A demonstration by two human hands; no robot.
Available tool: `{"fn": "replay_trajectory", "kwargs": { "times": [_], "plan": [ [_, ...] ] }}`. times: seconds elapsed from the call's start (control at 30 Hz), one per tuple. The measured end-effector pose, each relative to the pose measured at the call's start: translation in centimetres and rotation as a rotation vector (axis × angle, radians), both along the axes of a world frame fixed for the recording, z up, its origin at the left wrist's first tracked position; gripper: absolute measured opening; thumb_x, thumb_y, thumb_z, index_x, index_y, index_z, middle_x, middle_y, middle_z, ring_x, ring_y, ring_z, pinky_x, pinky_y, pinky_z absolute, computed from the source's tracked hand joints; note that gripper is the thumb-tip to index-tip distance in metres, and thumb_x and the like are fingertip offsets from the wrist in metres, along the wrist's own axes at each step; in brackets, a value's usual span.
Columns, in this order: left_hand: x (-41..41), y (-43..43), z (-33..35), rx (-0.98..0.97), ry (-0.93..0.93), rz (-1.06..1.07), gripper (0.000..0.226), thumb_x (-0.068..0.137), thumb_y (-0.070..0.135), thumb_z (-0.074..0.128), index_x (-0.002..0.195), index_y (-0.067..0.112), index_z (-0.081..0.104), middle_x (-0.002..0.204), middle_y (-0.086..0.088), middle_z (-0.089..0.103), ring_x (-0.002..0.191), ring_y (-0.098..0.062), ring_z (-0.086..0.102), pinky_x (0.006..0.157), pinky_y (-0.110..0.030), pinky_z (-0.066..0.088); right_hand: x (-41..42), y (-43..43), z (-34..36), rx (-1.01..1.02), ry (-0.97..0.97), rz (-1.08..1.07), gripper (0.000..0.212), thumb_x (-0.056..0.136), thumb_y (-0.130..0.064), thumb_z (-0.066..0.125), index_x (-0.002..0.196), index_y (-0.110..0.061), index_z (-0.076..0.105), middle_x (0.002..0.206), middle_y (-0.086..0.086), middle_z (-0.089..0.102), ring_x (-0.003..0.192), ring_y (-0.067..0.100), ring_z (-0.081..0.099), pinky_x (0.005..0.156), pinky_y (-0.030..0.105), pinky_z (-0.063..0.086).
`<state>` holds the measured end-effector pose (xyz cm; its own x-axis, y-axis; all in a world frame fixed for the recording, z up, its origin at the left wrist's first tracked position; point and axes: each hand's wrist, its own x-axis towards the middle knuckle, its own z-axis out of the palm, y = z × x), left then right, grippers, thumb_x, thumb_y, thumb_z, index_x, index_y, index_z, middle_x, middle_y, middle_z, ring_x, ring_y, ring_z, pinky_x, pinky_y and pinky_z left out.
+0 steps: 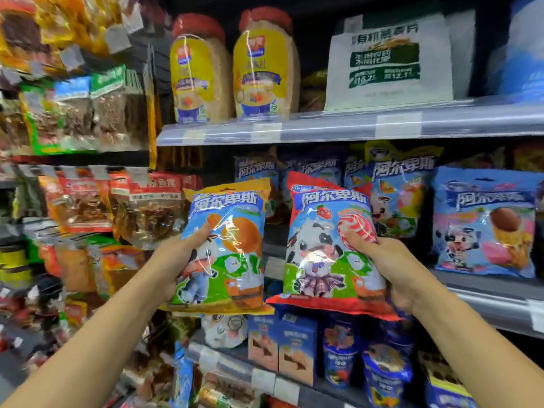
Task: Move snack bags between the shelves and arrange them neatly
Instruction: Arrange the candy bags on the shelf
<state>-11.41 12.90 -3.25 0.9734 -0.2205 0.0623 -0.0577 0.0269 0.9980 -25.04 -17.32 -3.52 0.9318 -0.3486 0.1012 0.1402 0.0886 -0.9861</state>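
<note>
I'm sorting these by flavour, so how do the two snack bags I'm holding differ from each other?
The bag in the left hand is the yellow-edged bag, showing an orange-brown candy; the bag in the right hand is the red-edged bag, showing a red-and-white swirl and a strawberry. The yellow-edged bag tilts right, the red-edged bag left. Both share the blue front, white lettering and cartoon cow.

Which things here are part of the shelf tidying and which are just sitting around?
Part of the job:
- yellow-edged snack bag, held in the left hand
- red-edged snack bag, held in the right hand
- middle shelf

Just sitting around:
- two red-lidded jars
- white bag
- blue boxes
</note>
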Motion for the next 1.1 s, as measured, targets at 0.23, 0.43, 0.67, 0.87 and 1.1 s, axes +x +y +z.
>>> {"fn": "replay_trajectory", "kwargs": {
  "times": [0.23, 0.43, 0.67, 0.87, 1.1],
  "plan": [
    [9.4, -2.2, 2.7, 0.01, -0.047, -0.042, 0.047, 0.087, 0.053, 0.059, 0.093, 0.007, 0.069, 0.068, -0.005, 0.062, 0.046, -0.013, 0.057, 0.053, -0.028, 0.039, 5.6, 0.1, 2.5, -0.119, 0.013, -0.191, 0.072, 0.066, -0.053, 0.082, 0.106, 0.005, 0.068, 0.098, 0.017, 0.075, 0.093, 0.033, 0.072, 0.093, 0.053, 0.053],
    [15.6, -2.2, 4.6, -0.001, -0.025, -0.172, 0.063, 0.066, 0.063, 0.066, 0.101, 0.011, 0.071, 0.095, -0.006, 0.075, 0.09, -0.023, 0.066, 0.08, -0.033, 0.053, 11.9, -1.0, 4.0, -0.081, 0.001, -0.339, 0.122, 0.026, -0.067, 0.088, 0.129, -0.009, 0.056, 0.119, 0.006, 0.069, 0.106, 0.026, 0.066, 0.098, 0.045, 0.05],
    [18.6, -3.4, 4.5, -0.085, 0.06, -0.417, 0.049, 0.068, 0.026, 0.08, 0.11, 0.003, 0.07, 0.098, -0.008, 0.075, 0.08, -0.018, 0.07, 0.088, -0.031, 0.055, 15.9, -0.4, 4.3, -0.131, -0.013, -0.419, 0.077, 0.061, -0.045, 0.085, 0.124, -0.01, 0.057, 0.121, 0.005, 0.066, 0.109, 0.024, 0.062, 0.103, 0.041, 0.046],
    [21.5, -5.9, 3.8, -0.206, -0.026, -0.337, 0.066, 0.042, 0.027, 0.094, 0.101, 0.005, 0.073, 0.1, -0.012, 0.076, 0.096, -0.03, 0.071, 0.095, -0.048, 0.053, 17.3, -1.5, 3.9, -0.154, -0.056, -0.44, 0.023, 0.079, -0.029, 0.075, 0.095, -0.025, 0.06, 0.117, 0.003, 0.066, 0.114, 0.021, 0.06, 0.107, 0.041, 0.043],
    [24.5, -10.2, 3.2, -0.239, -0.033, -0.303, 0.053, 0.065, 0.014, 0.088, 0.112, 0.005, 0.068, 0.1, -0.012, 0.075, 0.082, -0.022, 0.072, 0.066, -0.028, 0.057, 18.6, -2.5, 3.1, -0.149, -0.082, -0.426, 0.037, 0.088, -0.014, 0.067, 0.121, -0.018, 0.051, 0.118, 0.003, 0.061, 0.11, 0.014, 0.054, 0.1, 0.029, 0.04]
  ]
}}
